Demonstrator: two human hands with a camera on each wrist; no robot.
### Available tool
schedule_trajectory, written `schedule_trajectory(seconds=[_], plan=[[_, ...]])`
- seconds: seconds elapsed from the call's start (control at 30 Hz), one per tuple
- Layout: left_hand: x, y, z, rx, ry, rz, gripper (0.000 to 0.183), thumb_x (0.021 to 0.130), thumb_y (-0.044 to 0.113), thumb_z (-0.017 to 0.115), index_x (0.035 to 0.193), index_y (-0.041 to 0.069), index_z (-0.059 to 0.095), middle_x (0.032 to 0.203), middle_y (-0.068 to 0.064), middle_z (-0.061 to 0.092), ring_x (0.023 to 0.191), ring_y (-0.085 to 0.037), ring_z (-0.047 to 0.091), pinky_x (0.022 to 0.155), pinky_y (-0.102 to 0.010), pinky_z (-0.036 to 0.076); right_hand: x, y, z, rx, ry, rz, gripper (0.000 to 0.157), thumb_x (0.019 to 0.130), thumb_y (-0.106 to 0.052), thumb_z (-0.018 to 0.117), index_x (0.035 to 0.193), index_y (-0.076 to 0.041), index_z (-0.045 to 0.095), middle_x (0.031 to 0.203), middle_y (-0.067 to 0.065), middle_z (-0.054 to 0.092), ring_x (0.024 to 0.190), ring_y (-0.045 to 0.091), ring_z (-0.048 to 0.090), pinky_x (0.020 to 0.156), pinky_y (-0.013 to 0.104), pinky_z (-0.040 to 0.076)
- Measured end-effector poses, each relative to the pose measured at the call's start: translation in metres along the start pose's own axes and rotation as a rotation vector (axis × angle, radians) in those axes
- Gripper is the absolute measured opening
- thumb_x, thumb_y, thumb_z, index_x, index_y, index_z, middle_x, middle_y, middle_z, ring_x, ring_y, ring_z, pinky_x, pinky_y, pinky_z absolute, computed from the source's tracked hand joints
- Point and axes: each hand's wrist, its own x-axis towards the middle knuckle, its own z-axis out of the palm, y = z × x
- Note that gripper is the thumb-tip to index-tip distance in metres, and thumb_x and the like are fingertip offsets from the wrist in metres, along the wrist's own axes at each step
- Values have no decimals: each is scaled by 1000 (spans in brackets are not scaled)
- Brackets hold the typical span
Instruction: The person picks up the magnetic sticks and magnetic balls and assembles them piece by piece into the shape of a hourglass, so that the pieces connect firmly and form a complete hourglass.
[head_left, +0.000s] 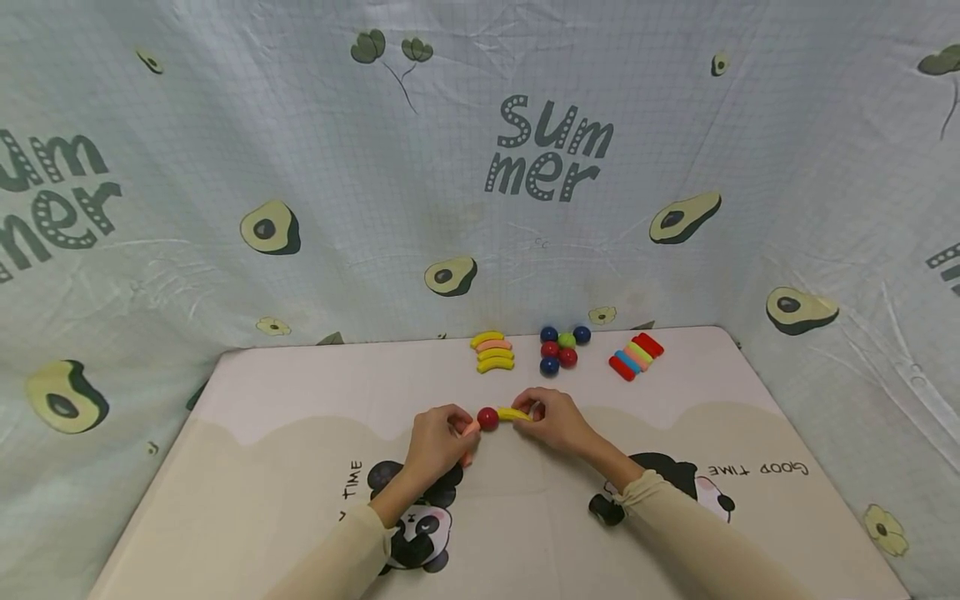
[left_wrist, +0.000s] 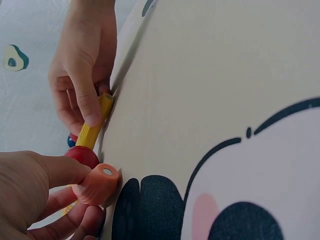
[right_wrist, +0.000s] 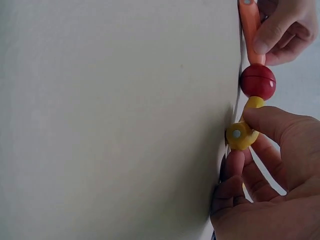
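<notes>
Left hand (head_left: 437, 442) pinches orange stick (right_wrist: 250, 31), right hand (head_left: 557, 422) yellow stick (head_left: 513, 414), red ball (head_left: 488, 418) between.

Avocado-print curtains (head_left: 375, 183) around a panda-print table (head_left: 262, 492) show a screened-off workspace.

the red ball (head_left: 487, 418), yellow rod (head_left: 513, 414) and orange rod (right_wrist: 251, 37) contrast with the pale avocado-print backdrop (head_left: 337, 183).
</notes>
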Motion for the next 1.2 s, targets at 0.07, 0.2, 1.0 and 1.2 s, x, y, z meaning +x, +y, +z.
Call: schedule_trajectory(seconds=[0.07,0.2,1.0,1.2], plan=[[0,0,0,0,1,2,18,82,9,84,94,1,74,77,-4,66,57,-9,53,48,-21,45,0,0,0,-2,-4,-1,17,90,-12,79,105,-9,72,88,-3,63,74,14,53,67,24,44],[0,0,0,4,7,4,18,81,9,84,93,1,74,76,-4,66,58,-9,52,48,-21,44,1,0,0,-8,-12,-3,17,90,-13,78,105,-10,72,89,-2,63,74,14,53,67,24,44],[-1,0,0,5,5,4,16,82,8,83,93,1,73,76,-4,65,59,-9,53,49,-20,45,1,0,-2,-13,-32,7,18,91,-15,79,107,-11,71,90,-3,63,76,14,53,66,24,44],[-2,1,0,0,-3,7,16,83,7,83,94,1,73,77,-4,65,60,-10,53,50,-21,46,-1,3,-4,-15,-34,-14,22,91,-16,80,111,-11,71,92,-3,64,77,14,55,69,24,47]])
